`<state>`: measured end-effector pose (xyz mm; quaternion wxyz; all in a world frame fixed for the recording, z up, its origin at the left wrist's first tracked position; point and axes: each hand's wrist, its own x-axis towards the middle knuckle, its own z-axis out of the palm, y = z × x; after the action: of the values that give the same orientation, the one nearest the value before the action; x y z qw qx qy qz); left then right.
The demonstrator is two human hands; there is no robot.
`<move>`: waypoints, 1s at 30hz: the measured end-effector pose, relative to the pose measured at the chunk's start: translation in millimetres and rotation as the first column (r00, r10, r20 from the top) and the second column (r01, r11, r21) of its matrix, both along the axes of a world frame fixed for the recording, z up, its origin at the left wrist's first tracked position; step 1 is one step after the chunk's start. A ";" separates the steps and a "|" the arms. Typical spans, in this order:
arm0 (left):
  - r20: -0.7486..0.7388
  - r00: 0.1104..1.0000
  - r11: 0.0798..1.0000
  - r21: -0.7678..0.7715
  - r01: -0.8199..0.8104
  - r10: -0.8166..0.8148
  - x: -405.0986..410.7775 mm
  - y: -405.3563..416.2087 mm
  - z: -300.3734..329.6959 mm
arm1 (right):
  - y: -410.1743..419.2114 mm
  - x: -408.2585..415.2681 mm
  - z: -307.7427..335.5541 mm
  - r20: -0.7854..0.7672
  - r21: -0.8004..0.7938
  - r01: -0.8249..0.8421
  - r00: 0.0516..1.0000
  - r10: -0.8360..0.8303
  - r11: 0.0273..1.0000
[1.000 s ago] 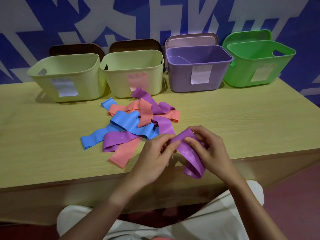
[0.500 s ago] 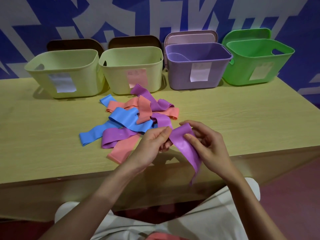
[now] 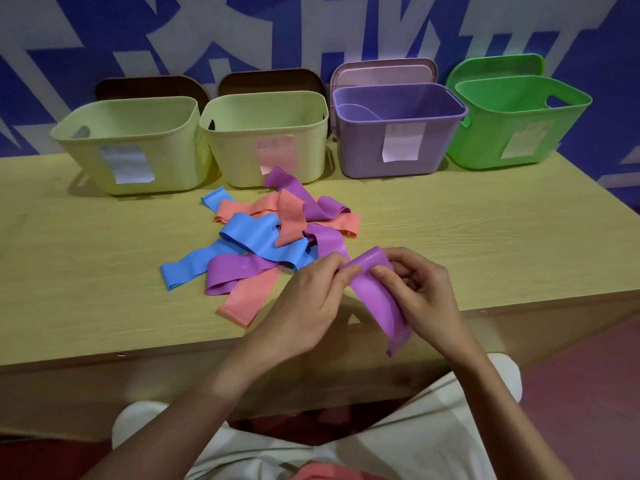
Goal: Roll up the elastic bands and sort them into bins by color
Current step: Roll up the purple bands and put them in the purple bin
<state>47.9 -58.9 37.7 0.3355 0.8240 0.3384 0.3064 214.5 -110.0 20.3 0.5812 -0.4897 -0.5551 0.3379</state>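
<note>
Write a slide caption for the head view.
Both hands pinch a purple band before four bins.

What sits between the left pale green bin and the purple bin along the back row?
In the head view, a second pale green bin with a pink label stands between the left pale green bin and the purple bin.

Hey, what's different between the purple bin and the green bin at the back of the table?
The purple bin is boxy with straight walls; the green bin is rounder and flares outward. The green bin shows an open handle cutout near its rim; none is plain on the purple bin. The purple bin stands second from the right, the green bin at the right end. Both are open, each with a matching lid propped behind and a paper label on its front.
</note>
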 end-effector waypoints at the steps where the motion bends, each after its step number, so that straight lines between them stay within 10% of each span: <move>1: 0.007 1.000 1.000 -0.005 -0.016 0.016 0.5 -0.3 -0.8 | 0.2 1.0 -1.0 -0.015 0.001 -0.012 1.000 0.012 1.000; 8: 0.324 0.944 0.845 -0.520 0.128 0.056 9.3 -6.5 10.6 | -1.8 -0.6 6.5 0.028 0.049 -0.078 0.997 0.076 0.996; 21: 0.030 0.999 0.996 -0.080 0.031 -0.029 4.6 -6.5 2.3 | -1.2 -4.0 5.7 0.016 0.014 0.022 1.000 -0.022 1.000; 26: 0.124 0.991 0.987 -0.162 -0.020 0.040 7.9 -7.8 0.2 | -1.7 -1.5 4.0 -0.115 0.039 -0.068 0.991 0.072 0.997; 30: 0.388 0.916 0.796 -0.584 0.159 0.101 12.1 -12.9 9.2 | -1.6 -2.5 11.0 -0.070 0.063 -0.093 0.993 0.097 0.994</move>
<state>60.0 -71.8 46.9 0.6472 0.5985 0.3294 0.3383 212.1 -111.6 31.3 0.5987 -0.4325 -0.5660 0.3662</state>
